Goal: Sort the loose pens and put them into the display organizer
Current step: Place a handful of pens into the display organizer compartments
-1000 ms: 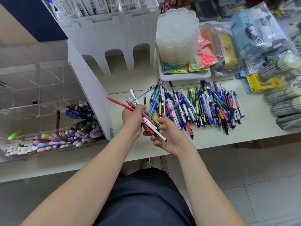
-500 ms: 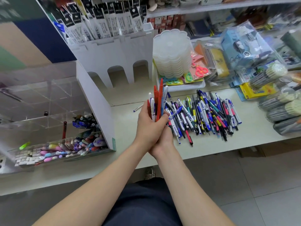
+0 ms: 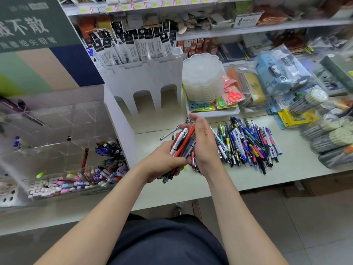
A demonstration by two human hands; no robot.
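Observation:
My left hand (image 3: 162, 161) grips a bundle of red, white and blue pens (image 3: 182, 143) above the counter, tips slanting up and to the right. My right hand (image 3: 203, 142) is held against the bundle's right side with its fingers straight. A large pile of loose pens (image 3: 248, 142) lies on the counter just right of my hands. One white pen (image 3: 169, 133) lies apart, left of the pile. The clear acrylic display organizer (image 3: 57, 131) stands at the left, with markers and pens in its lower compartments.
A white castle-shaped pen stand (image 3: 145, 83) with packaged pens stands behind my hands. A stack of translucent trays (image 3: 202, 79) sits in a white bin with scissors packs. Bundled pencil packs (image 3: 332, 134) lie at the right. The counter edge (image 3: 248, 188) runs below the pile.
The pens have gone from a loose fan to an upright bundle, then tilted rightward. My right hand has opened and moved beside the bundle. The camera has tipped upward.

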